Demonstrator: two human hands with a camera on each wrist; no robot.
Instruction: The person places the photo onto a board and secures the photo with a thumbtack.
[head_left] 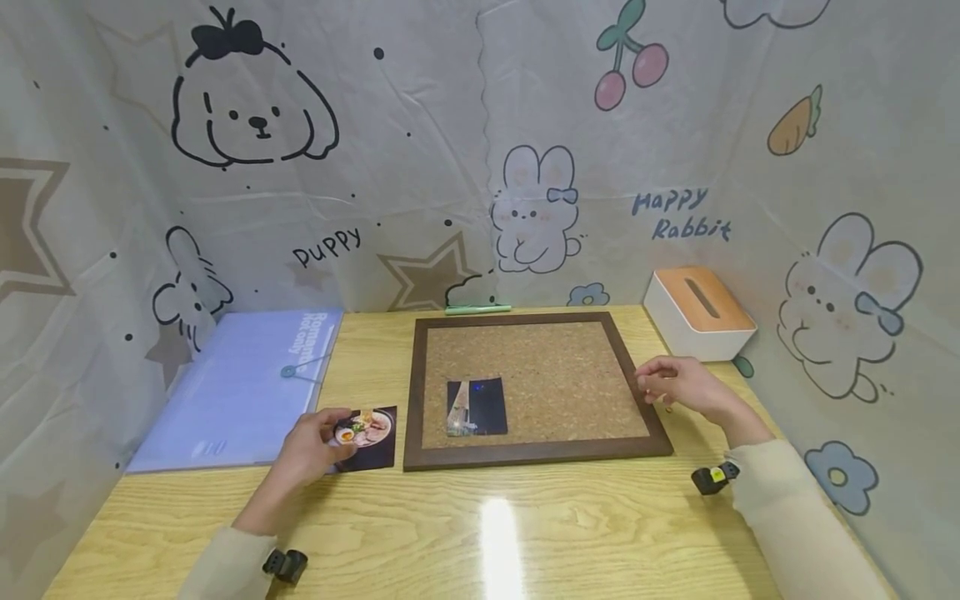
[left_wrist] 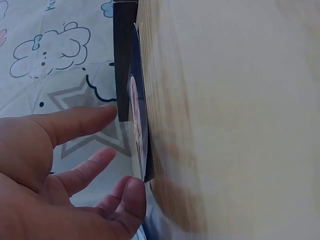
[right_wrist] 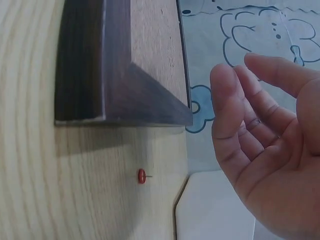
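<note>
In the head view my left hand [head_left: 309, 446] is at the left side of a photo of a ramen bowl [head_left: 375, 437], fingers parted over its edge. The left wrist view shows the same photo [left_wrist: 140, 112] edge-on, with a fingertip right at its near end. A brown-framed cork board [head_left: 562, 375] lies to the right, bearing a dark photo of a lit building at night [head_left: 480, 408]. My right hand [head_left: 686, 385] hovers by the board's right edge, fingers loosely bent and nothing held. Below it, a red thumbtack [right_wrist: 142, 176] lies on the table beside the frame corner.
A translucent blue document folder [head_left: 240, 383] lies on the left of the table. Behind the board is a green pen [head_left: 477, 310]. A white tissue box with a wooden lid [head_left: 697, 312] stands at the back right. A printed cloth [head_left: 420, 167] hangs around the table.
</note>
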